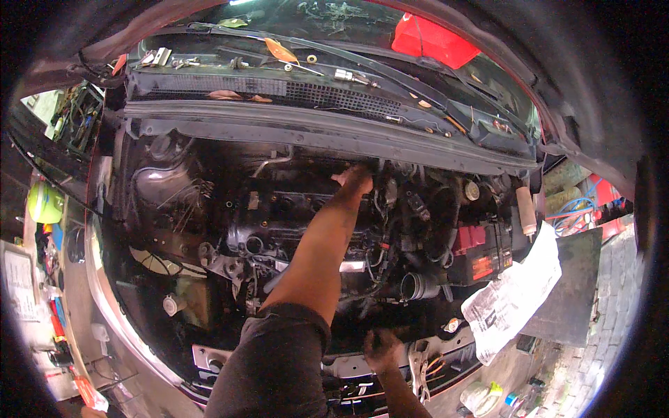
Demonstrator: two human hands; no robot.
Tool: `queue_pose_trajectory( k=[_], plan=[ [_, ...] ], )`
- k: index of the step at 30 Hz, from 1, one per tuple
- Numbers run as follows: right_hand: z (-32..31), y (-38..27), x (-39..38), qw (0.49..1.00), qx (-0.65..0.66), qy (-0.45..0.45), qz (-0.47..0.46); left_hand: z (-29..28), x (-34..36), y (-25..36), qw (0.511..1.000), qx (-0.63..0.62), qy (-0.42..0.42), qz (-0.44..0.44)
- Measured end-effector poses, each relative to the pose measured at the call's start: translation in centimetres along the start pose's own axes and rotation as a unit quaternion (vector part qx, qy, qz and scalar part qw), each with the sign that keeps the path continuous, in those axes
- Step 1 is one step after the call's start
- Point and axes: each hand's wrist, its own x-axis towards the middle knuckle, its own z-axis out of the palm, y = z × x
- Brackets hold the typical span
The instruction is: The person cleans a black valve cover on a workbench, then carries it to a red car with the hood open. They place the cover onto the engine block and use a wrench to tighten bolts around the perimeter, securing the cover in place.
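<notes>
My left hand reaches over the engine to its back edge, below the cowl. Its thumb side shows, but the fingers go down into shadow among dark hoses and wires, so their grip is hidden. Low and to the right, my right hand is curled closed just above the front crossmember. What it holds, if anything, is too dark to make out. Beside it on the crossmember lies a silver, plier-like metal tool. An uncapped ribbed intake hose opens above the right hand.
Sockets, small fasteners and dry leaves lie along the cowl. A red case rests on the windshield. The battery sits right, beside a draped printed sheet. The raised hood arches overhead.
</notes>
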Motion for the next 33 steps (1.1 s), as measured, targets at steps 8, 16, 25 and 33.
queue_pose_trajectory(
  k=[8,16,25,33],
  plan=[
    [-0.9,0.1,0.1,0.996,-0.047,-0.074,-0.029,1.5,1.0,-0.5,0.996,-0.02,0.084,0.005],
    [0.2,1.6,-0.8,0.999,-0.037,-0.035,-0.006,2.6,3.8,-0.5,0.996,-0.012,0.059,0.067],
    [0.4,1.3,-0.8,0.999,-0.029,-0.024,-0.003,0.7,-12.1,0.8,0.835,0.101,0.268,0.471],
    [0.6,1.6,-0.9,0.998,-0.044,-0.011,-0.035,-13.2,-13.4,11.4,0.719,0.232,0.442,0.484]
  ],
)
